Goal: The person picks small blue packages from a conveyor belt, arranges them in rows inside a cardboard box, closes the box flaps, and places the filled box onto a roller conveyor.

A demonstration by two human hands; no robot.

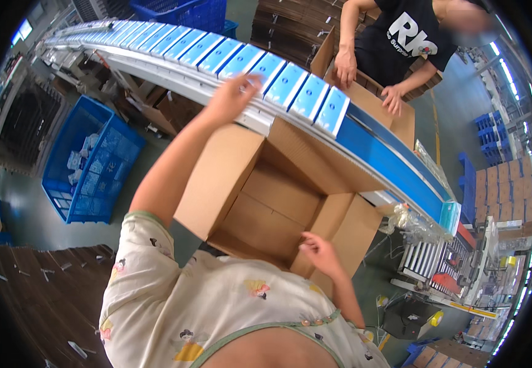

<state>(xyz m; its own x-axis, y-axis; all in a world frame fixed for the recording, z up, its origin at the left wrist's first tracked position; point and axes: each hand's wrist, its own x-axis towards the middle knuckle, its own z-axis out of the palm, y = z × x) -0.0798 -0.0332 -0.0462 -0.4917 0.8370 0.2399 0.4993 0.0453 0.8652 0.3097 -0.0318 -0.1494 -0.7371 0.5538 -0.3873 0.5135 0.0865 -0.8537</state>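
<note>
A row of flat blue-and-white boxes [284,84] stands packed side by side on the conveyor. My left hand [234,99] reaches over the conveyor's near rail, its bent fingers apart at the edge of these boxes; whether they touch one is not clear. Below the rail, right in front of my body, an open cardboard carton [264,214] has its flaps spread, and its inside shows only bare cardboard. Over the carton's right near side hovers my right hand [320,251], fingers loosely bent and apart, holding nothing.
Across the conveyor [394,164], a person in a black T-shirt [410,43] has both hands at another carton [394,122]. A blue crate [94,162] with white packages stands at left. Clear plastic wrap [410,221] hangs near the belt's right end. Stacked cartons [505,190] stand far right.
</note>
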